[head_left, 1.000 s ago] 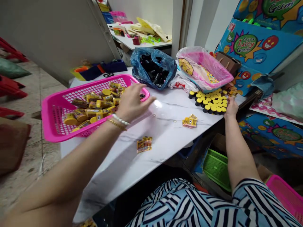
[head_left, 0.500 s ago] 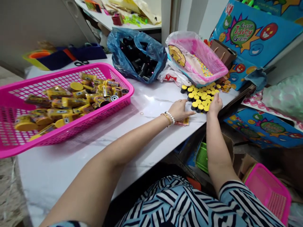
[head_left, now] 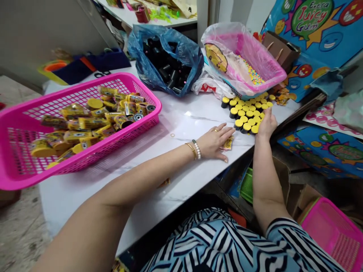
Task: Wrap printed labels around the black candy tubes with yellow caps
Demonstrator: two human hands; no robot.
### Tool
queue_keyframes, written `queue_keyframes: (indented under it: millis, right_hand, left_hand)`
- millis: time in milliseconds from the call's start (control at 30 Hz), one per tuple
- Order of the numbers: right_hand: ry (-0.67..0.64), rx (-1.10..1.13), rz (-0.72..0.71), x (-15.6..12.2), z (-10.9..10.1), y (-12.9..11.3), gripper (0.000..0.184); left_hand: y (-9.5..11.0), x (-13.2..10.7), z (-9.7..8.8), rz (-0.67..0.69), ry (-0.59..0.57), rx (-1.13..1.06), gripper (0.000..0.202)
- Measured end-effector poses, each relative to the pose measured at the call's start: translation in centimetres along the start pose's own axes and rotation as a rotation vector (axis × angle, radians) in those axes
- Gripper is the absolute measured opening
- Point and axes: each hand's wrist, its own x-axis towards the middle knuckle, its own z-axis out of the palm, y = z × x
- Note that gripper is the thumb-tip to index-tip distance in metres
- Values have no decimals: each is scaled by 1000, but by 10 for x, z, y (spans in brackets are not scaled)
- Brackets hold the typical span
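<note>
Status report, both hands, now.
Left hand over yellow labels, partly hiding them. Right hand beside yellow-capped containers. Plastic-lined pink basket close behind.

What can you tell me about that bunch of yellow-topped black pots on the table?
The yellow-topped black pots stand upright in a close cluster on the white marbled table. Their round, matching lids face up; the short dark bodies, which look like plastic, show mainly along the left and near edges. The right hand seems to rest against their right side. The bag-lined pink basket sits just behind.
</note>
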Motion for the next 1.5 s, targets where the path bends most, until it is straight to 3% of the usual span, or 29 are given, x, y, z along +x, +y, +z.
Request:
queue_keyframes:
  millis: [100, 267, 367, 500, 667, 867, 1033, 1167, 1300, 1500]
  right_hand:
    - [139, 1, 14, -1, 2, 0, 72]
    - [162, -6, 22, -1, 7, 2, 71]
    - [208, -33, 39, -1, 12, 7, 68]
    - [213, -58, 32, -3, 17, 11, 63]
    - [155, -76, 73, -10, 22, 10, 57]
    - [171, -179, 20, -27, 31, -1, 40]
    - [134, -213, -5, -43, 40, -9, 31]
    - [31, -196, 13, -54, 53, -17, 36]
    - [-28, -205, 55, -58, 67, -23, 39]
    - [69, -195, 85, -54, 72, -18, 51]
  left_hand:
    - [-7, 3, -4, 61, -54, 25, 115]
    - [-3, -1, -6, 60, -13, -10, 107]
    - [-2, 7, -10, -71, 108, -131, 112]
    - [-6, 44, -9, -278, 315, -274, 110]
    - [-5, 87, 4, -315, 340, -253, 128]
    - [-9, 88, 5, -466, 352, -155, 148]
    - [-33, 75, 8, -350, 354, -128, 151]
    - [-47, 68, 8, -176, 290, -190, 151]
    - [-55, 60, 1, -136, 291, -220, 145]
    - [-69, 55, -9, -126, 283, -213, 138]
